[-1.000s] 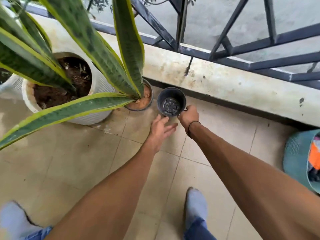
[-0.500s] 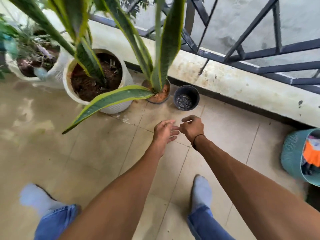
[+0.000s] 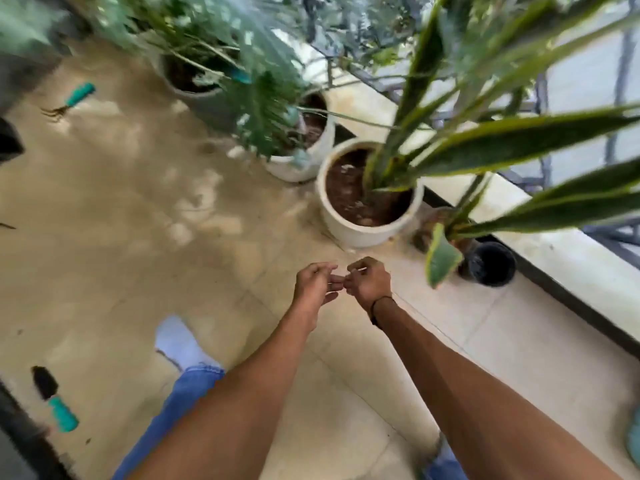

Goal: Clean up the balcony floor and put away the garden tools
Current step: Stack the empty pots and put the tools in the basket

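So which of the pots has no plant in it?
The small black pot by the ledge, farthest right. It looks empty inside, while the white pot next to it and the others in the row hold soil and plants.

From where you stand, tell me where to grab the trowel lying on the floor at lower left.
Grip the trowel by its teal handle, coming from above. It lies flat on the floor, dark blade pointing away, so the rounded handle end nearest you is clear for fingers to wrap.
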